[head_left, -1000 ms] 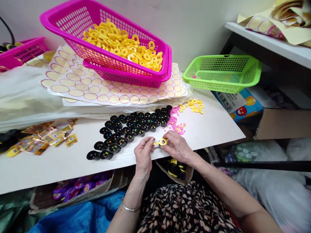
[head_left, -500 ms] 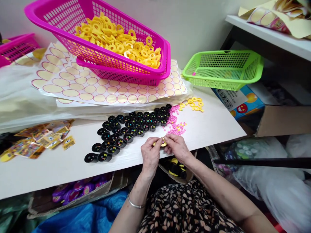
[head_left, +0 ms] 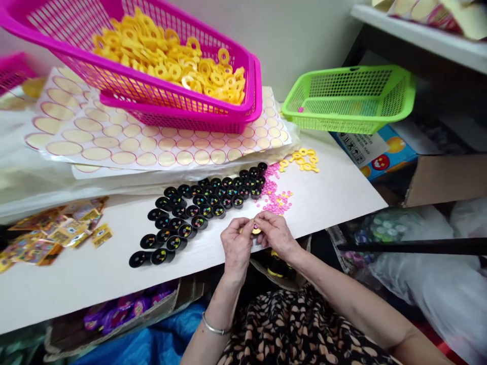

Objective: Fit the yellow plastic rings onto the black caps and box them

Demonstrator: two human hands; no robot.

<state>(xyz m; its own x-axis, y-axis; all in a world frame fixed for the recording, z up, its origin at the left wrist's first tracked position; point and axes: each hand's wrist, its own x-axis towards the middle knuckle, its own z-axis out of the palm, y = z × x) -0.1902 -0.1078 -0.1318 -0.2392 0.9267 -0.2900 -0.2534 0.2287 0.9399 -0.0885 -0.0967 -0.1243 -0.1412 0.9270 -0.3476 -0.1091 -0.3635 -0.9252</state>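
Note:
At the table's front edge, my left hand (head_left: 236,246) and my right hand (head_left: 277,234) meet, pinching a small yellow ring (head_left: 256,230) between them. Fingers cover much of it, and a dark spot shows at its middle. Left of the hands stand rows of small black cups (head_left: 199,222) with coloured bits inside. Just beyond my fingers, small pink pieces (head_left: 279,204) lie scattered with a few yellow ones. Farther back is a loose group of yellow rings with tabs (head_left: 304,159).
Two stacked pink baskets (head_left: 251,114), the upper full of yellow rings, rest on sticker sheets (head_left: 163,158). A green basket (head_left: 350,124) sits at back right. Printed packets (head_left: 70,230) lie at left. Below the table are open cartons (head_left: 449,180) and plastic bags (head_left: 426,274).
The view has shifted slightly, so the baskets and cups appear a little farther left. Both hands keep their pinch on the yellow ring, with only slight finger movement.

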